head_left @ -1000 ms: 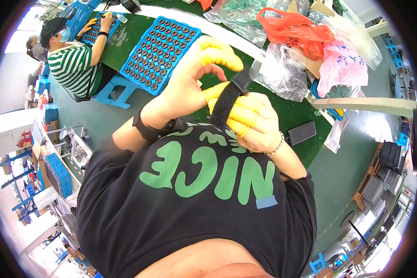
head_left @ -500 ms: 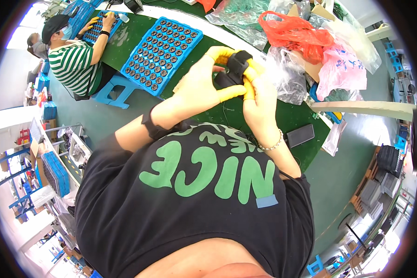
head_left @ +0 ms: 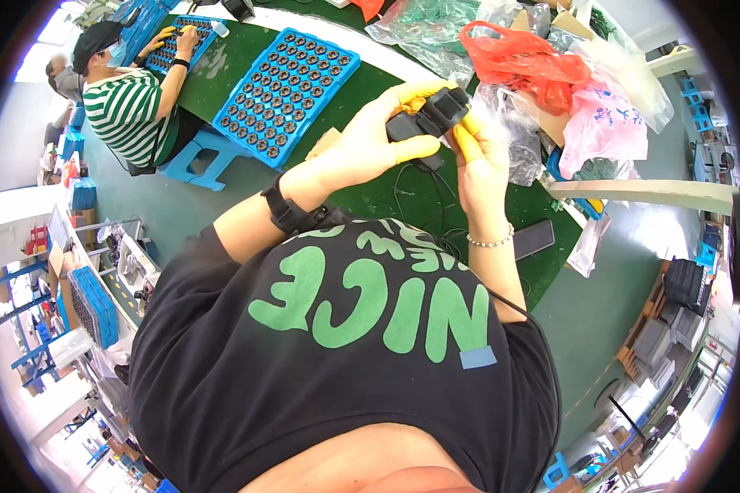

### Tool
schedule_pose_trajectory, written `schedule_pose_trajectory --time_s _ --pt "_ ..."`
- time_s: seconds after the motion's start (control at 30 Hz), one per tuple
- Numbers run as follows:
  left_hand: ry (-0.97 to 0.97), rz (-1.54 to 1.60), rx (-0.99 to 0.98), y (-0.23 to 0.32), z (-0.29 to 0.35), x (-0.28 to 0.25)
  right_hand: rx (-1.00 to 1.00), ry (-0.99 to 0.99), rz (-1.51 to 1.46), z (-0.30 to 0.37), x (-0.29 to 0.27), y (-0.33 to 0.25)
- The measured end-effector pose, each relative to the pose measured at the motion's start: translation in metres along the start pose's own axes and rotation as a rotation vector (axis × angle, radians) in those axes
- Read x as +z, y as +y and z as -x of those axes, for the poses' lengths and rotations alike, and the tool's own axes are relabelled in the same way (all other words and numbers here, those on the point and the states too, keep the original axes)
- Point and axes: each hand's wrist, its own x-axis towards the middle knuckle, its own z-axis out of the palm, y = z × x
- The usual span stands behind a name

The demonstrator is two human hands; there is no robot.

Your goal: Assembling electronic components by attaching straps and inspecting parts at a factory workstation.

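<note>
Both my hands are raised over the green table and wear yellow finger covers. My left hand (head_left: 368,138) grips a black plastic device (head_left: 442,112), its thumb below and fingers behind. The device has a blocky, ridged end toward the right and a wider part near my left palm. My right hand (head_left: 483,164) has its fingers closed at the device's right end; the exact contact is partly hidden. Just below the device shows a small black piece (head_left: 428,163), with thin black cable near it. I cannot tell whether it is joined to the device.
Left of my hands lies a blue tray (head_left: 275,161) of round dark parts on the green table (head_left: 370,201). Plastic bags (head_left: 522,66) pile up at the back right. A dark phone-like slab (head_left: 534,240) lies near my right wrist. A co-worker (head_left: 131,103) sits far left at another tray.
The black device has turned and tilted in my hands, so its ridged end now points up and right. My right hand has shifted slightly right and down; cable below now shows.
</note>
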Motion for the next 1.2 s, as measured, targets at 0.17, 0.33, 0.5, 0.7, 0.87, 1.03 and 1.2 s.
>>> schedule_pose_trajectory --time_s 0.17,0.33,0.5,0.7,0.87,1.03,1.2 --pt "-0.100 -0.029 -0.036 -0.018 0.007 0.002 -0.313 -0.093 1.126 -0.022 -0.016 0.010" --pt "-0.084 -0.225 0.025 -0.021 0.015 0.005 0.154 -0.070 -0.027 -0.016 0.010 -0.010" --pt "-0.055 -0.053 0.072 -0.022 0.016 0.002 0.095 -0.017 -0.172 -0.017 0.031 -0.003" --pt "-0.269 -0.339 0.128 -0.024 0.024 0.021 -0.359 0.226 1.307 -0.069 -0.006 0.042" --pt "-0.319 -0.135 -0.049 -0.019 0.023 0.018 0.295 0.065 -0.192 -0.075 0.001 0.035" --pt "-0.135 -0.233 -0.113 -0.014 0.005 0.004 0.163 -0.011 0.020 -0.083 0.005 0.058" --pt "0.017 -0.028 -0.205 -0.058 -0.015 -0.016 0.234 0.086 -0.030 -0.114 -0.014 0.109"
